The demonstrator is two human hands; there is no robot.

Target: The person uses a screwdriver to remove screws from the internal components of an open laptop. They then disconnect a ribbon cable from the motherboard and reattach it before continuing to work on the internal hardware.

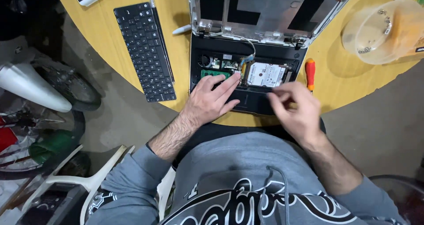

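A black laptop (247,101) lies opened up on a round wooden table (181,57), its inner parts bare and its stripped screen lid (265,8) tilted back. Inside sit a silver hard drive (265,74) and a green circuit board (212,72). My left hand (212,99) rests flat on the laptop's front left, fingertips reaching the edge of the hard drive. My right hand (293,108) hovers over the front right of the laptop, blurred, fingers pinched together; whether anything small is between them I cannot tell.
A detached black keyboard (145,50) lies left of the laptop. A red-handled screwdriver (310,72) lies to its right. An upturned clear plastic bowl (384,30) with small parts stands at the far right. A white chair (88,176) and clutter lie on the floor at left.
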